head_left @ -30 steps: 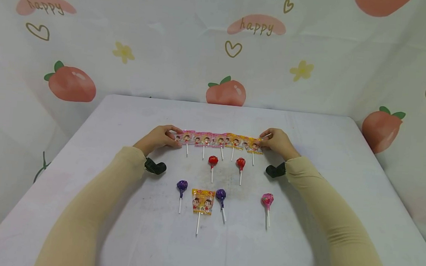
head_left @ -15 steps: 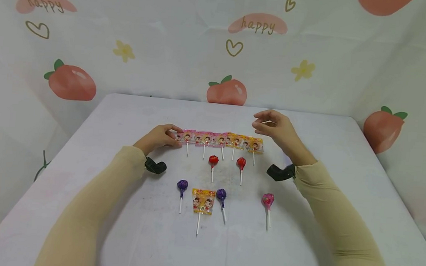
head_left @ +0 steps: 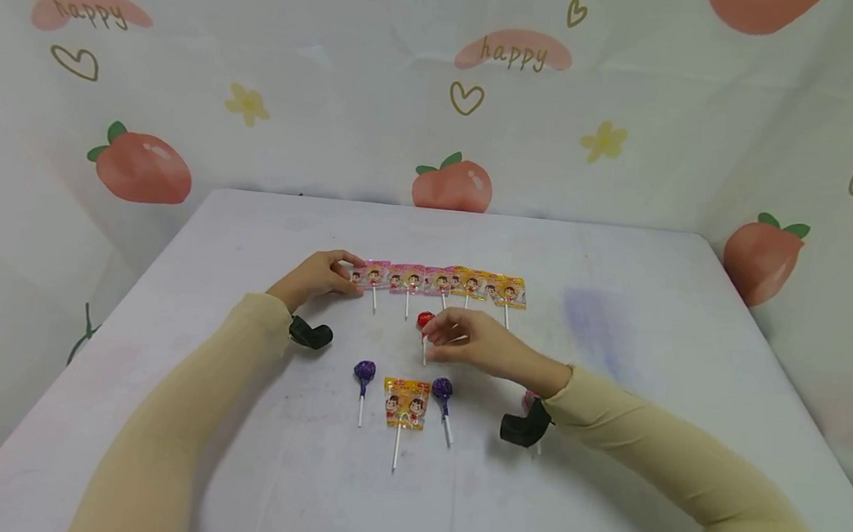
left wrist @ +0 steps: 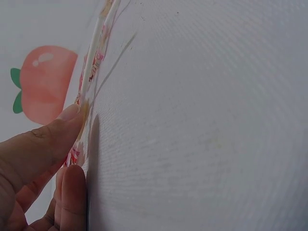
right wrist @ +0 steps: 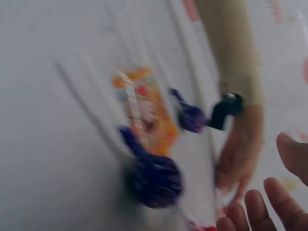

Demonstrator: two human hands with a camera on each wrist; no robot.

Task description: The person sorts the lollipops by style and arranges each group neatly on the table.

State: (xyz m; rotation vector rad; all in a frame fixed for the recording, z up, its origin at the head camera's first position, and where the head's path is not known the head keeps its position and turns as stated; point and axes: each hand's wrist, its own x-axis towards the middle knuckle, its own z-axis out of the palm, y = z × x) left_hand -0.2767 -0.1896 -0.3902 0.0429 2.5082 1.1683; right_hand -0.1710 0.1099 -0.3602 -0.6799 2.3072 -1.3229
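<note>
My left hand (head_left: pixel 320 274) pinches the wrapper edge of a flat pink-wrapped lollipop (head_left: pixel 376 274) at the left end of a row on the table. In the left wrist view its thumb (left wrist: pixel 53 137) and fingers lie on both sides of that wrapper. The row continues right with two more pink-wrapped lollipops and two yellow-wrapped ones (head_left: pixel 510 291). My right hand (head_left: pixel 484 343) hovers low over the middle, its fingertips overlapping a red lollipop (head_left: pixel 426 319) in the head view. Its fingers are spread from the thumb in the right wrist view. A second red lollipop is hidden behind it.
Nearer the front lie two purple lollipops (head_left: pixel 364 370) (head_left: pixel 443 389), with a yellow-wrapped lollipop (head_left: pixel 406 404) between them. A pink lollipop is mostly covered by the black right wrist camera (head_left: pixel 525 424). A patterned cloth backdrop (head_left: pixel 332 125) stands behind the white table (head_left: pixel 267 471).
My right hand let go of the yellow-wrapped lollipop at the row's right end, rose, then swung down and left toward the red lollipops. My left hand has stayed in place.
</note>
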